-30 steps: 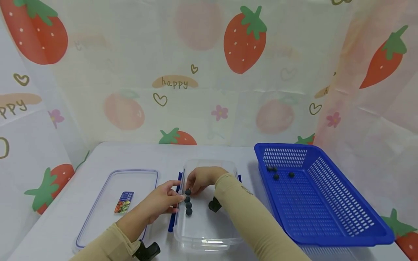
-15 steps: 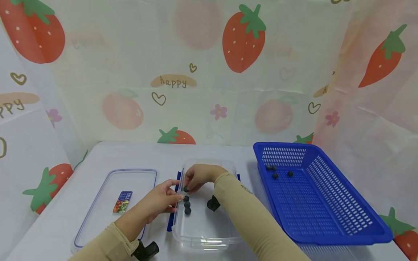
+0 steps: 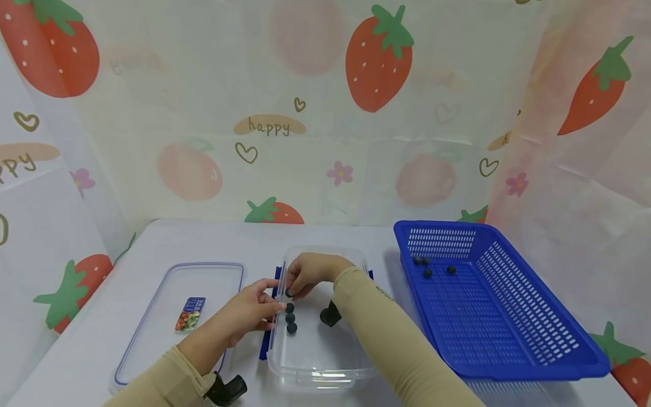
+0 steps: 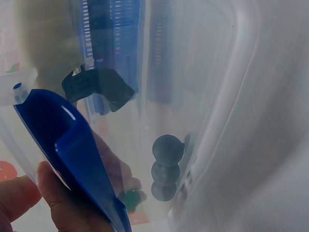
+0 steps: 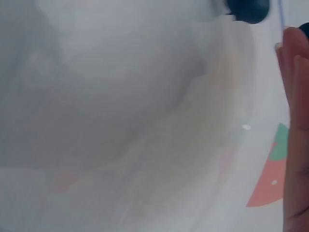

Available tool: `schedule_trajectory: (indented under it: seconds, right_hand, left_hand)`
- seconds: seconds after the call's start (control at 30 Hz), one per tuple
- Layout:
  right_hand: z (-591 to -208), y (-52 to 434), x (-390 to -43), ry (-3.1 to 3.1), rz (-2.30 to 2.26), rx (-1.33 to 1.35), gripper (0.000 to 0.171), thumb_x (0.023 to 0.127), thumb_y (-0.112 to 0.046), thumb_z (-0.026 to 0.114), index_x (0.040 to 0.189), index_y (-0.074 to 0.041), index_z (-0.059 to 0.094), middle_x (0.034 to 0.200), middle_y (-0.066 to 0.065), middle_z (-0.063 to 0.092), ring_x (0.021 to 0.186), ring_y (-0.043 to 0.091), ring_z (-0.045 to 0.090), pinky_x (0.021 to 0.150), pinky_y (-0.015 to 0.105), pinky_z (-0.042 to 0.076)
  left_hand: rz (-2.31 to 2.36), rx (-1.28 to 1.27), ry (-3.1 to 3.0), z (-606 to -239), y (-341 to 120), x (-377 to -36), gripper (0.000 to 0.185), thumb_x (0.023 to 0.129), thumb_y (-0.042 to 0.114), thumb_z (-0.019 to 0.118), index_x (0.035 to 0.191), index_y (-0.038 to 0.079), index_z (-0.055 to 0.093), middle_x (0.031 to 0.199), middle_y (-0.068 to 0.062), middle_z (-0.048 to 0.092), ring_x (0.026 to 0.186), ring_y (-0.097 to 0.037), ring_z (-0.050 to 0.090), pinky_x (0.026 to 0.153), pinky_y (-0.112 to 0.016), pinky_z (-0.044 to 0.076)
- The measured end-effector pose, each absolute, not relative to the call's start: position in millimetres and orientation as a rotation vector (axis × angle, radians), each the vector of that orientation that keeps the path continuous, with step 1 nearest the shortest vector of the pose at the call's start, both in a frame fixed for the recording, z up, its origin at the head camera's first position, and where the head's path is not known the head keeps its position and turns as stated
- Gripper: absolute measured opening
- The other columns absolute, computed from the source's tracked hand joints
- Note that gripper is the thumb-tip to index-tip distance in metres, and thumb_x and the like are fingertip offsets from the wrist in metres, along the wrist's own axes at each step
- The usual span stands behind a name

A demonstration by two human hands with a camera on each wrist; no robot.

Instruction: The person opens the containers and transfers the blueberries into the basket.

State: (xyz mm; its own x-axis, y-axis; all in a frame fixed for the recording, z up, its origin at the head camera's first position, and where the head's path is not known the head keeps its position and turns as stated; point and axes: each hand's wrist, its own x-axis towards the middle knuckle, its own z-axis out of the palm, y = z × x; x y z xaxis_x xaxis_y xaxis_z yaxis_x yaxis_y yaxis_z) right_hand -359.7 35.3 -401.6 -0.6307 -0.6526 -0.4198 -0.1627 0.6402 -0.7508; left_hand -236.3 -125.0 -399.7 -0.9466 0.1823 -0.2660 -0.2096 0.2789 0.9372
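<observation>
A clear plastic box [image 3: 325, 359] with blue side latches stands mid-table. My left hand [image 3: 246, 314] grips its left rim, thumb on the rim and fingers on the outer side by a blue latch [image 4: 87, 150]. Inside, along the left wall, a short row of dark balls [image 3: 290, 317], blueberry-like, lies near the thumb. My right hand [image 3: 312, 274] reaches into the box's far left part and pinches another dark ball [image 3: 288, 293], partly hidden by the fingertips. Through the wall, the left wrist view shows the row of balls [image 4: 165, 166] stacked against each other.
Left of the box lies a clear lid [image 3: 193, 263] with a blue seal and a printed label [image 3: 190, 314]. At the right stands a blue perforated basket [image 3: 529, 373] with several dark balls [image 3: 428, 273] at its far left. A strawberry-print cloth [image 3: 285, 73] hangs behind.
My right hand has moved the pinched ball slightly away from the row, towards the far left corner of the box. My left hand keeps its grip on the rim. The head view shifts slightly.
</observation>
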Motion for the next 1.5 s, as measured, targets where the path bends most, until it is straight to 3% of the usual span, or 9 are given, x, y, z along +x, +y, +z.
schedule_trajectory:
  seconds: [0.43,0.7,1.1,1.3,1.5]
  right_hand:
    - [-367,51,-363,2.04,-1.075,-0.753,0.007,0.081,-0.001,0.065,0.087,-0.002,0.064,0.084,0.011,0.066,0.083,0.023,0.066,0.075,0.032,0.054]
    - [-330,77,-369,2.146,-1.09,-0.843,0.01,0.081,-0.005,0.066,0.091,-0.004,0.063,0.088,0.012,0.066,0.091,0.033,0.063,0.078,0.033,0.053]
    - [-287,174,-375,2.313,-1.228,-0.794,0.018,0.081,-0.006,0.067,0.096,0.0,0.059,0.092,0.014,0.064,0.089,0.026,0.063,0.081,0.036,0.052]
    - [-290,229,-377,2.341,-1.314,-0.677,0.021,0.084,-0.004,0.062,0.102,0.005,0.054,0.099,0.02,0.06,0.092,0.028,0.062,0.085,0.039,0.05]
    - [-310,273,-381,2.377,-1.355,-0.52,0.025,0.084,-0.002,0.062,0.104,0.008,0.052,0.093,0.011,0.061,0.094,0.028,0.062,0.085,0.039,0.05]
  left_hand:
    - [1.71,-0.059,2.233,-401,-124,-238,0.055,0.086,0.013,0.063,0.136,0.012,0.038,0.093,-0.015,0.058,0.079,-0.022,0.056,0.067,-0.031,0.055]
    - [1.716,-0.064,2.237,-400,-123,-238,0.056,0.087,0.011,0.062,0.137,0.011,0.037,0.093,-0.015,0.059,0.078,-0.022,0.055,0.066,-0.031,0.054]
    - [1.731,-0.028,2.246,-402,-124,-235,0.057,0.086,0.01,0.062,0.137,0.009,0.037,0.091,-0.014,0.057,0.076,-0.021,0.054,0.065,-0.032,0.054]
    - [1.732,-0.036,2.242,-402,-124,-236,0.058,0.086,0.01,0.063,0.137,0.01,0.036,0.091,-0.014,0.057,0.076,-0.02,0.054,0.065,-0.032,0.054]
    - [1.722,-0.03,2.235,-401,-125,-237,0.057,0.086,0.011,0.063,0.137,0.009,0.037,0.093,-0.015,0.058,0.078,-0.021,0.055,0.066,-0.032,0.055]
